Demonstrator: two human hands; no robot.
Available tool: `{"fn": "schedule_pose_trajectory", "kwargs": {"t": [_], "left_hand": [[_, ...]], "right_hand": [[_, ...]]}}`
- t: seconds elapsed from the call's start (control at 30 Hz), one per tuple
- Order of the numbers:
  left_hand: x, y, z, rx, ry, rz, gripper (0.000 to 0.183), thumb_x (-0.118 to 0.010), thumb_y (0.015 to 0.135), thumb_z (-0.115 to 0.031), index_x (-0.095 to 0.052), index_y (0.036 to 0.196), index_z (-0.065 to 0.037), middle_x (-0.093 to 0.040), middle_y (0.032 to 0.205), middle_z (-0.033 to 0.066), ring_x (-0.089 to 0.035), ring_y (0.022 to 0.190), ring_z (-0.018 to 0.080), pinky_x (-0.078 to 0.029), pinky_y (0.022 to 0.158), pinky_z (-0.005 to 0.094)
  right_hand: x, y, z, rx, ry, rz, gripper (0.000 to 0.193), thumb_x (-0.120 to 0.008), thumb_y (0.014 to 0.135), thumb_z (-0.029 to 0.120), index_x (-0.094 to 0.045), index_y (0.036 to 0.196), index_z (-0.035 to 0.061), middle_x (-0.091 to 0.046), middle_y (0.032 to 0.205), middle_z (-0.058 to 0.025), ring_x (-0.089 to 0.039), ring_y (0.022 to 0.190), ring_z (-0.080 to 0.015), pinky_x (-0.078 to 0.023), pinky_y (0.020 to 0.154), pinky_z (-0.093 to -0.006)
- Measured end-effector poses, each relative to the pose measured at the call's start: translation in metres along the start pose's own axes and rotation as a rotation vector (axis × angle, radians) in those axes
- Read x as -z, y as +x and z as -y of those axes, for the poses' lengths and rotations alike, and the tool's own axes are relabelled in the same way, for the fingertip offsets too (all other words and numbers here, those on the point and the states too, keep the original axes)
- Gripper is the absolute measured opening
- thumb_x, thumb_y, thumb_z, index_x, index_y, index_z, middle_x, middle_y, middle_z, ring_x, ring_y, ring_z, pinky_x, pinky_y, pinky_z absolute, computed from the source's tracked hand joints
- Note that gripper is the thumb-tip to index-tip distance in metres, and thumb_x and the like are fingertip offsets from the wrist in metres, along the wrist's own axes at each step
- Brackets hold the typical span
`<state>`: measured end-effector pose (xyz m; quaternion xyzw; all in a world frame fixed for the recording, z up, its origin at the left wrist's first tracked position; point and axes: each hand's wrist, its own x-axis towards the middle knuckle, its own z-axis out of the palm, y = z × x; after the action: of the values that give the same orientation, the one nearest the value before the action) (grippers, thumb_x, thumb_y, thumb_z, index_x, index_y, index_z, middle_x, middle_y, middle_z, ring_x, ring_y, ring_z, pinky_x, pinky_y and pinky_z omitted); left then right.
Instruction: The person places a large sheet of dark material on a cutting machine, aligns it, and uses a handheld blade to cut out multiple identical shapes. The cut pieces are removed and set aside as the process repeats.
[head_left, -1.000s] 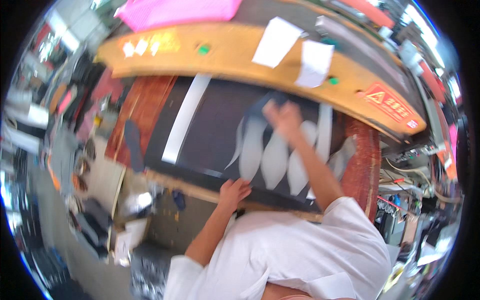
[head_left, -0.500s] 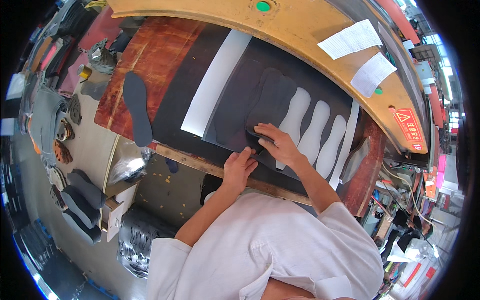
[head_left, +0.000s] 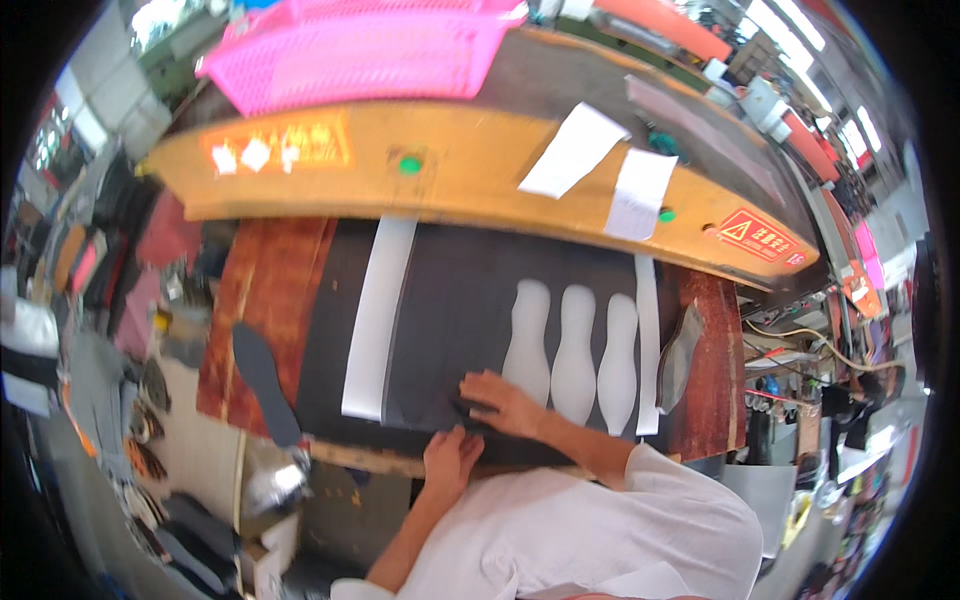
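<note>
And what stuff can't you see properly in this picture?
In the head view:
Under the right hand: the hand itself hides what is there.
Left hand: too blurred to tell whether its fingertips grip anything.
Pink basket: the picture's upper edge cuts part off.
White papers: any writing is too blurred.

Three white sole shapes (head_left: 574,350) are showing just beyond the right hand (head_left: 503,404) and forearm, two white strips (head_left: 380,320) are flanking both hands, and two large paper sheets (head_left: 575,150) are showing farther beyond.
</note>
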<state>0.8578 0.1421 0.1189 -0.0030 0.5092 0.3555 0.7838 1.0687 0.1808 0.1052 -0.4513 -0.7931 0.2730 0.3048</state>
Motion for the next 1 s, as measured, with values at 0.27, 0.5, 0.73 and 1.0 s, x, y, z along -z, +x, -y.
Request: {"fn": "schedule_pose_trajectory", "kwargs": {"t": [0.27,0.5,0.73,1.0], "left_hand": [[-0.016,0.003,0.007,-0.007,-0.148,0.063,0.02,-0.068,0.106,-0.021,-0.062,0.115,-0.005,-0.066,0.11,0.0107,-0.067,0.107,0.029,-0.056,0.106,0.0488],[-0.005,0.018,0.011,-0.016,-0.198,0.32,0.031,-0.062,0.109,-0.03,-0.065,0.133,-0.01,-0.071,0.132,0.006,-0.065,0.127,0.0266,-0.051,0.114,0.0513],[0.008,0.029,0.026,-0.061,-0.252,0.478,0.021,-0.064,0.109,-0.019,-0.065,0.127,-0.011,-0.071,0.127,0.0046,-0.068,0.124,0.0267,-0.053,0.113,0.0509],[0.012,0.037,0.019,0.119,0.033,0.308,0.019,-0.054,0.113,-0.011,-0.062,0.129,-0.005,-0.066,0.13,0.0106,-0.07,0.118,0.0304,-0.06,0.106,0.0528]], "right_hand": [[0.008,0.001,-0.002,-0.071,0.158,0.019,0.054,-0.078,0.097,0.025,-0.065,0.146,0.0073,-0.066,0.149,-0.0086,-0.055,0.146,-0.0287,-0.036,0.129,-0.0486],[0.026,0.009,-0.004,0.009,0.146,0.172,0.073,-0.077,0.093,0.042,-0.059,0.149,-0.0003,-0.055,0.158,-0.0186,-0.045,0.151,-0.0355,-0.036,0.127,-0.0493],[0.027,0.022,0.004,0.096,0.04,0.157,0.059,-0.074,0.096,0.028,-0.061,0.145,-0.0017,-0.062,0.148,-0.0219,-0.052,0.144,-0.0393,-0.042,0.121,-0.0487],[0.046,0.046,0.006,0.179,-0.075,-0.119,0.042,-0.073,0.1,0.031,-0.072,0.13,0.0013,-0.076,0.118,-0.0219,-0.07,0.116,-0.0405,-0.056,0.099,-0.0473]]}}
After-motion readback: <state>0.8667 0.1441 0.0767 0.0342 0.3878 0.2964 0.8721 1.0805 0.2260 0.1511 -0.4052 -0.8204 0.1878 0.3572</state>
